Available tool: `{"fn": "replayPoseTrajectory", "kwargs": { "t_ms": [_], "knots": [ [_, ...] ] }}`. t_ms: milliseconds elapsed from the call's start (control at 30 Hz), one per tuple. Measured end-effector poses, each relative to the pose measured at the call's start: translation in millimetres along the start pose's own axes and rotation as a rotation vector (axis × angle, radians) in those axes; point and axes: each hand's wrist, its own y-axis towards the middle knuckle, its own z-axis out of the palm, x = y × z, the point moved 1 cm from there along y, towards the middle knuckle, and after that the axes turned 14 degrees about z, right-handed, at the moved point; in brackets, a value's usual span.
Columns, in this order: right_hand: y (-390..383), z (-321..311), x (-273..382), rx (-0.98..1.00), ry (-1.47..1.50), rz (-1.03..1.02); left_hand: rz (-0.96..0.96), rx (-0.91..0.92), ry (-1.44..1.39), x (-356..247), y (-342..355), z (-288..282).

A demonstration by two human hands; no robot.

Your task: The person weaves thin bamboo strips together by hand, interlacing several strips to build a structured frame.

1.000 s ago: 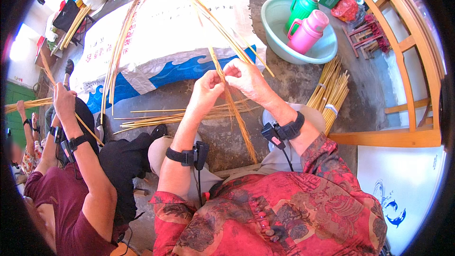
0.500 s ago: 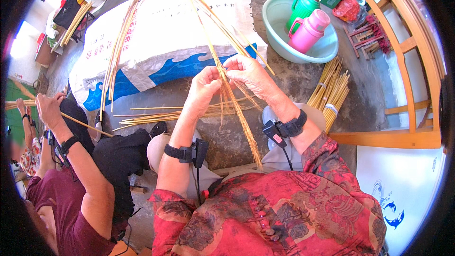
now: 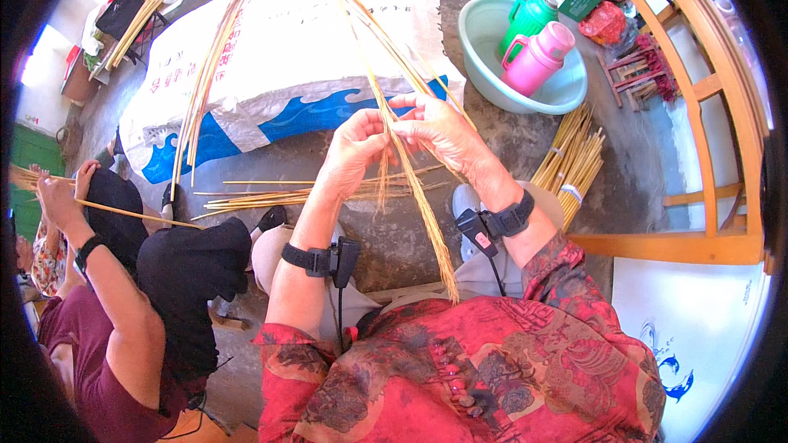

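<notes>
Both my hands meet in front of me on a bunch of dry straw stalks (image 3: pixel 420 205). My left hand (image 3: pixel 355 152) pinches the stalks from the left, fingers curled round them. From the right, my right hand (image 3: pixel 443 133) grips them, its thumb and fingers nearly touching the left fingertips. The bushy straw heads hang down toward my lap, while the long stems (image 3: pixel 365 12) run away over the white woven sack (image 3: pixel 304 33). The exact crossing of the stalks between my fingers is partly hidden.
More loose stalks lie on the sack's left (image 3: pixel 205 74) and on the floor (image 3: pixel 304 197). At right are a light-blue basin (image 3: pixel 476 57) with two thermos flasks, tied straw bundles (image 3: pixel 574 164) and a wooden frame (image 3: pixel 681 248). A co-worker (image 3: pixel 107 320) sits at left, handling stalks.
My hands have stayed at nearly the same spot, with the right fingers shifting slightly on the stalks. The co-worker's hands have moved left and lower.
</notes>
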Motion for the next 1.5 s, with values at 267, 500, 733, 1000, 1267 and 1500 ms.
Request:
{"fn": "replayPoseTrajectory", "kwargs": {
  "t_ms": [267, 500, 733, 1000, 1267, 1500],
  "knots": [
    [-2, 0, 2, 0.025, -0.103, -0.015, 0.031, -0.024, 0.098, -5, 0, 7],
    [1, -2, 1, 0.111, 0.152, 0.020, 0.012, 0.008, 0.056, -6, -1, 5],
    [6, -7, -1, 0.116, 0.110, -0.006, -0.014, -0.023, 0.066, -7, -5, 5],
    [3, 1, 5, 0.085, 0.057, 0.024, -0.043, -0.052, 0.061, -8, -7, 2],
    [5, 1, -2, 0.119, -0.024, 0.001, -0.026, -0.051, 0.068, 0, -5, -3],
    [3, 0, -3, 0.049, -0.129, -0.016, -0.027, -0.021, 0.066, 2, -4, -3]
  ]
}}
